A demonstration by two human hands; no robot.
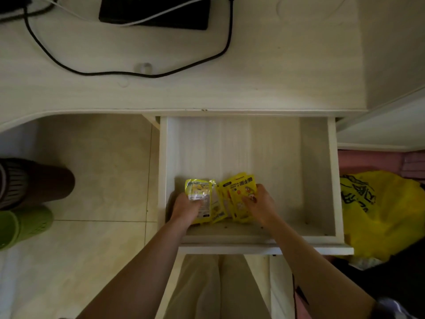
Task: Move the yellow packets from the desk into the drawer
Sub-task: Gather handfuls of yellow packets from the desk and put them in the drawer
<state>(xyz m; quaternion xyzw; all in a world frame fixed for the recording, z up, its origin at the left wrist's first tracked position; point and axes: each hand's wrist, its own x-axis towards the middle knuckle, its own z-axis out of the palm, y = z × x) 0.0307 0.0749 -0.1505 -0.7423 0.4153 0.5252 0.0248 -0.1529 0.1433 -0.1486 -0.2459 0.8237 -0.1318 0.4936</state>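
Yellow packets [220, 199] down in open drawer [332, 180], near front, fanned and overlapping. Left hand [187, 207] gripping left packet; right hand [259, 203] gripping right bunch. Likely light, thin, glossy film: floppy, prone to sliding apart. Best pinched across stacked edges, not by single corners. Desk [161, 93] shows none left.

Black cable [138, 73] looping beside a dark device [154, 12]; yellow bag [381, 212] on the floor.
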